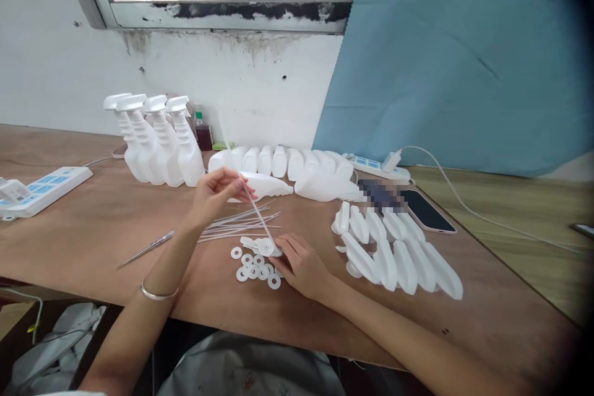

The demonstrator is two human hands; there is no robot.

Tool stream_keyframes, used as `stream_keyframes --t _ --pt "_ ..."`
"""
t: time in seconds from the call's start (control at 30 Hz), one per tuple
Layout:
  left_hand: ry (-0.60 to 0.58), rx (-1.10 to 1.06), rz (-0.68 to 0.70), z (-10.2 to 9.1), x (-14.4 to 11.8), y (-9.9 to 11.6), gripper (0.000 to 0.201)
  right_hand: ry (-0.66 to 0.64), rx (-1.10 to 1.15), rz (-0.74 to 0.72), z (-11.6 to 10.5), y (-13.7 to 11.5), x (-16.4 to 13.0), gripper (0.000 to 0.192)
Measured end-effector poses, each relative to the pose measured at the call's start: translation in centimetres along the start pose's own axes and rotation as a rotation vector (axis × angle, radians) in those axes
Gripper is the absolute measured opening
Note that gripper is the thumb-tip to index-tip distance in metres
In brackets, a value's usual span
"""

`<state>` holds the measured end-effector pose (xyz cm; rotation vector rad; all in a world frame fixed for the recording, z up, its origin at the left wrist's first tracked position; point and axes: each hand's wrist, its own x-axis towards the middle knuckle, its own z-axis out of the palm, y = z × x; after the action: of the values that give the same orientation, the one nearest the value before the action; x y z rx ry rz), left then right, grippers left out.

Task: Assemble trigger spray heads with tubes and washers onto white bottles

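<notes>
Over counter [208, 288], left hand [218, 190] fingers pinching tube [260, 215], right hand [302, 267] fingers pinching spray head [266, 247], tube end at spray head, washers [264, 273] beside.

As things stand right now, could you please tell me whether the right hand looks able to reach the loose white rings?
Probably yes: the white rings lie right beside the right hand, and nothing seems to block them, though it may first need to release the small white part.
</notes>
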<state>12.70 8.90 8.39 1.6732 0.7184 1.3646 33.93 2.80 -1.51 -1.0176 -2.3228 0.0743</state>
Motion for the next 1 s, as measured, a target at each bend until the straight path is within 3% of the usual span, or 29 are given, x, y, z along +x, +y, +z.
stream_keyframes --t 0.1,0.2,0.3,1.0 --pt "-0.04 -0.056 -0.078 1.0 -0.4 -2.0 0.024 0.002 0.014 0.024 0.0 0.1 0.0 0.021" --pt "0.052 -0.074 -0.037 1.0 -0.5 -2.9 0.023 0.003 0.022 0.044 0.1 0.3 0.0 0.02" --pt "0.105 -0.093 0.01 1.1 -0.6 -3.0 0.022 0.002 0.034 0.06 0.1 0.3 0.1 0.018" --pt "0.102 -0.025 0.13 1.0 -0.8 -3.3 0.019 0.003 0.056 0.162 -0.1 0.3 0.2 0.015"
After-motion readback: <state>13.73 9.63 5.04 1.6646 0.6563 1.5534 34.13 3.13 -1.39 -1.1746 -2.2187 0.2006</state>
